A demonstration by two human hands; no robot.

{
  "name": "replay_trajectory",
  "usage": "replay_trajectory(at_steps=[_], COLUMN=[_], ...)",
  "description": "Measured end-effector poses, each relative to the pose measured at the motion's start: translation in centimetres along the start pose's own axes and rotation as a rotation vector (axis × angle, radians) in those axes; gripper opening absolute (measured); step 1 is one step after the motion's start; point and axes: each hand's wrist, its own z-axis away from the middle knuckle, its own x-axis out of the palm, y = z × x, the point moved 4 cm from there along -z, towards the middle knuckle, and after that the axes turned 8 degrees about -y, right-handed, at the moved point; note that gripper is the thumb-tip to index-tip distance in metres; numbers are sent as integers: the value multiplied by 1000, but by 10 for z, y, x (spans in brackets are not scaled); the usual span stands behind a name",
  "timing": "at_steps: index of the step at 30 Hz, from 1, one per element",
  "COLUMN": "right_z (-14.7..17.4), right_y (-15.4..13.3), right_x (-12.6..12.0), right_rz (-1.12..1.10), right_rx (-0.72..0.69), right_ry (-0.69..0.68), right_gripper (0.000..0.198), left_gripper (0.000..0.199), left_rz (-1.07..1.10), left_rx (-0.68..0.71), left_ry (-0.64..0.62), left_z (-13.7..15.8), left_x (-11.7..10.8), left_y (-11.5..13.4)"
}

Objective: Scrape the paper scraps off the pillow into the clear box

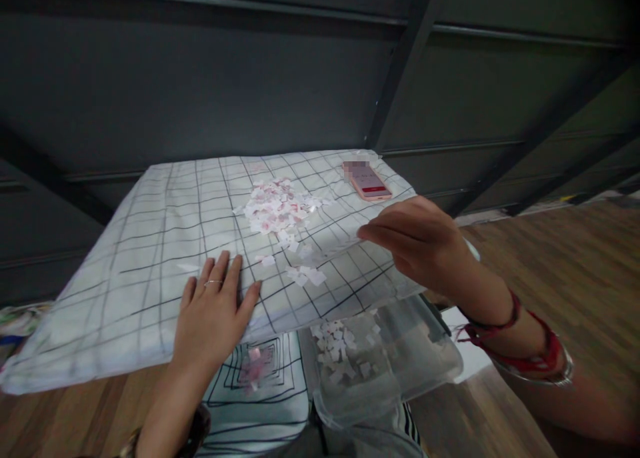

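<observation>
My left hand lies flat with fingers spread on the white checked cloth that covers the table, near its front edge. My right hand is at the right side of the table, its fingers pressed together in a pinch. What sits between those fingertips is hidden; a faint fold or pale edge in the cloth runs toward them. Between and beyond my hands is a heap of small white paper scraps, some with pink marks. A few loose scraps lie closer to the front edge.
A phone in a pink case lies at the table's back right. Below the front edge, a clear plastic container holds more scraps, beside a patterned cushion or seat. A dark panelled wall stands behind; wooden floor is at right.
</observation>
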Motion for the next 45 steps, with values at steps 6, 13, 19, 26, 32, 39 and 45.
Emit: replay_trajectory(at_steps=[6, 13, 19, 26, 32, 39, 45], right_z=[0, -11, -25, -20, -1, 3, 15], right_y=[1, -6, -6, -10, -15, -14, 8], right_x=[0, -1, 14, 5, -10, -13, -6], right_rz=[-30, 40, 57, 17, -62, -72, -133], right_rx=[9, -39, -6, -13, -64, -49, -8], right_ry=[11, 7, -26, 54, 8, 58, 31], right_gripper=[27, 29, 33, 26, 20, 22, 27], left_gripper=[65, 64, 64, 64, 62, 62, 64], left_rz=[-1, -14, -2, -2, -10, -17, -11], left_rx=[5, 0, 6, -1, -9, -5, -4], left_ry=[-2, -6, -1, -10, -21, -15, -6], left_z=[0, 0, 0, 0, 0, 0, -1], left_x=[1, -1, 0, 0, 0, 0, 2], left_y=[-1, 0, 0, 0, 0, 0, -1])
